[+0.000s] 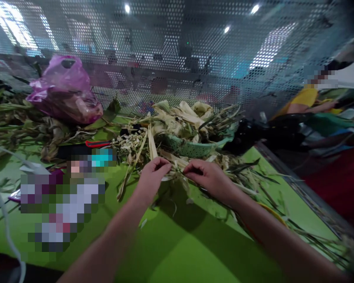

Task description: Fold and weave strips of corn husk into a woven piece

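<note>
My left hand [153, 175] and my right hand [208, 175] meet over the green table [177, 243], both pinching the same bundle of pale and green leaf strips [177, 171] between fingertips. The fingers of each hand are curled closed on the strips. Just behind the hands lies a heap of dried husks and leaves [183, 118] piled in and around a green plastic basket [191, 147].
A purple plastic bag [65, 92] sits at the back left among more leaves. A perforated metal screen [177, 59] stands behind the table. A white cable [6, 220] runs down the left. A person in yellow [305, 100] sits at the right.
</note>
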Action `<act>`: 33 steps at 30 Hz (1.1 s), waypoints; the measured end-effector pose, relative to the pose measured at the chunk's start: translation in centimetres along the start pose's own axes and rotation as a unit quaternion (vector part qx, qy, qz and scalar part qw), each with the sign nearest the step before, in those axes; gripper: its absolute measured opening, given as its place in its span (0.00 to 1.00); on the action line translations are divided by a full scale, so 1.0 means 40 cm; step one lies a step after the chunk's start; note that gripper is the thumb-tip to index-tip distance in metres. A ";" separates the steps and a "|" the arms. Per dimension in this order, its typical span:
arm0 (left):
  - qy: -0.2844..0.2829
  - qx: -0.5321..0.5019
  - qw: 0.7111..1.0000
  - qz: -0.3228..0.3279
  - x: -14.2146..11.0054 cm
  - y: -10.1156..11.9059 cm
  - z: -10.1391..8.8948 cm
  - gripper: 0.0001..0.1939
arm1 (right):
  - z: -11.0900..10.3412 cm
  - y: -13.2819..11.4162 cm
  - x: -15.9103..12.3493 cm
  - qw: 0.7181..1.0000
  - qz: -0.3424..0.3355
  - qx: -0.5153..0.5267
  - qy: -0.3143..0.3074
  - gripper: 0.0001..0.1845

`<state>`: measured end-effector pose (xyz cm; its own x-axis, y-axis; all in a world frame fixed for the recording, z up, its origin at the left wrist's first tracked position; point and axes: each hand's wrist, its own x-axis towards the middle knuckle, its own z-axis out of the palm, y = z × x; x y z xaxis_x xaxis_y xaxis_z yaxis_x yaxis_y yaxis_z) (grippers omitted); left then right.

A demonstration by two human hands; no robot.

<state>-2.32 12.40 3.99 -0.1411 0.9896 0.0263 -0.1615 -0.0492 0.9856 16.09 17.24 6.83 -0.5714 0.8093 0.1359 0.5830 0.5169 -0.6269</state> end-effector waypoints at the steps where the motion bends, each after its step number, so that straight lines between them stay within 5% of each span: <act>1: 0.004 -0.030 0.999 -0.016 -0.001 0.001 0.000 0.04 | -0.001 0.003 0.002 1.000 0.002 -0.008 -0.001 0.06; 6: -0.013 -0.142 0.989 -0.037 -0.003 -0.003 0.005 0.06 | 0.000 0.010 0.005 1.000 -0.011 -0.011 0.004 0.05; 16: 0.033 -0.169 0.985 -0.007 -0.003 -0.003 0.011 0.05 | 0.002 0.004 0.005 0.997 -0.050 -0.030 0.047 0.05; 22: 0.016 -0.155 0.986 -0.054 0.003 -0.015 0.000 0.08 | 0.016 0.036 0.015 0.989 0.021 0.131 0.067 0.07; 27: -0.006 -0.142 0.986 -0.092 -0.009 -0.005 0.007 0.11 | 0.016 0.016 0.010 0.939 0.073 0.331 0.051 0.11; 33: -0.083 -0.119 0.978 -0.151 -0.023 0.011 0.015 0.16 | 0.018 0.005 0.005 0.924 0.080 0.366 0.081 0.11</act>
<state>-1.68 11.55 4.51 0.1054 0.9712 -0.2139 -0.3964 0.2383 0.8866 15.69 17.29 6.19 -0.3840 0.9205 0.0720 0.0722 0.1077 -0.9916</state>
